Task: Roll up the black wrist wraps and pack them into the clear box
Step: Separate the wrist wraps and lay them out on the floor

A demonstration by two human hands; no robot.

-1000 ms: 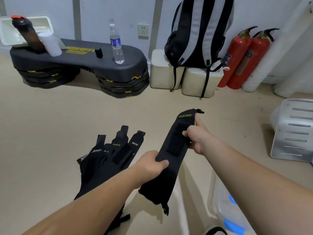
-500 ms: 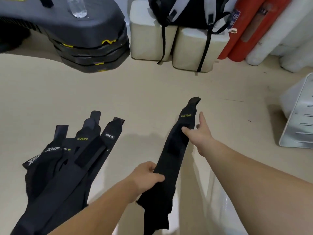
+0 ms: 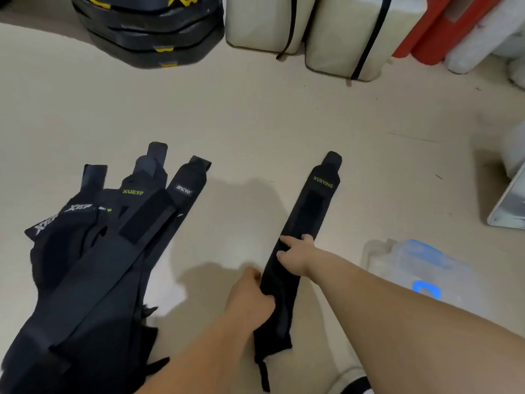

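One black wrist wrap with green lettering lies flat and stretched out on the beige floor in the middle. My left hand pinches its near end at the left edge. My right hand presses down on its middle with the fingers spread on the fabric. A pile of several more black wrist wraps lies unrolled at the left. The clear box with blue clips sits on the floor at the right, partly behind my right forearm.
Stacked black step platforms stand at the top left. Two cream blocks with black straps over them are at the top middle, red cylinders beside them. A grey metal panel leans at the right edge.
The wrap was held up in the air between both hands; now it lies flat on the floor. My right hand slid from its far end to its middle. The view tilted down.
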